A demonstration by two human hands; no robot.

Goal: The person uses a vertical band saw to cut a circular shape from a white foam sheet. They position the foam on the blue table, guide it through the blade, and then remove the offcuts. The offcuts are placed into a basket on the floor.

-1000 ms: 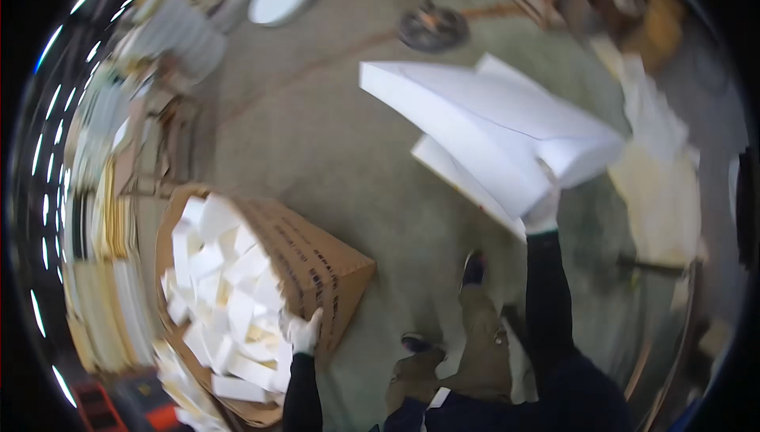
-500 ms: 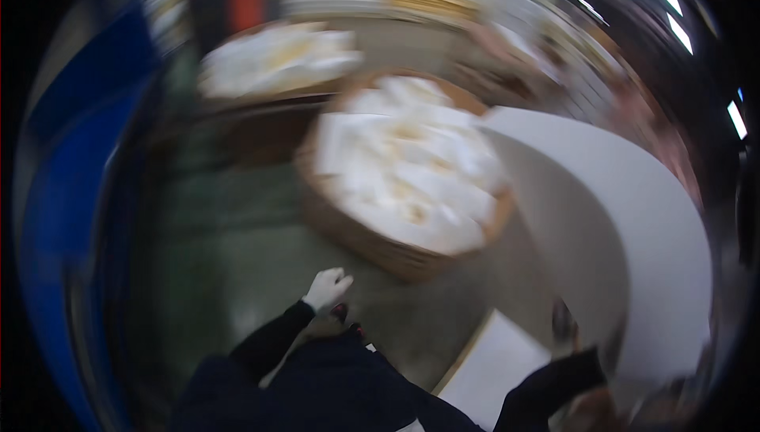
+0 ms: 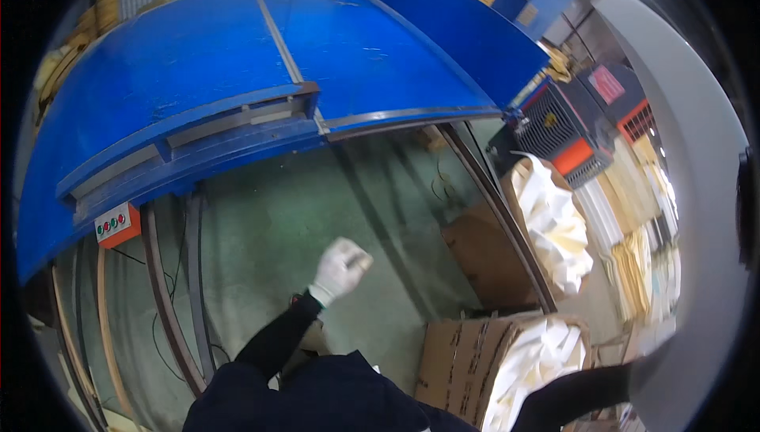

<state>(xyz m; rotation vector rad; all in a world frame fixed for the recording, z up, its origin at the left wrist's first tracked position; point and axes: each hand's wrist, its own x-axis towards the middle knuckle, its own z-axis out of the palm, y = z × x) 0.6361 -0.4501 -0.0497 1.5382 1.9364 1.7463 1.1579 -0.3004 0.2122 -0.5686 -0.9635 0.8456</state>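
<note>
My left hand, in a white glove with a dark cuff edge, hangs over the green floor with its fingers curled in and nothing visible in them. My right arm, in a black sleeve, stretches out to the right and ends behind a large white sheet. That sheet stands tall along the right side, bowed by the lens, and has turned along with me. Its far side hides my right hand and fingers, though the arm appears to carry it.
Ahead stands a blue machine table with a metal-edged frame and an orange button box. Cardboard boxes of crumpled white scraps stand to the right. Behind them are a dark machine with orange trim and stacked sheets.
My view has swung left, from the scrap box to the blue table. The white sheet has stayed at my right side through the turn. My left hand has risen slightly.
</note>
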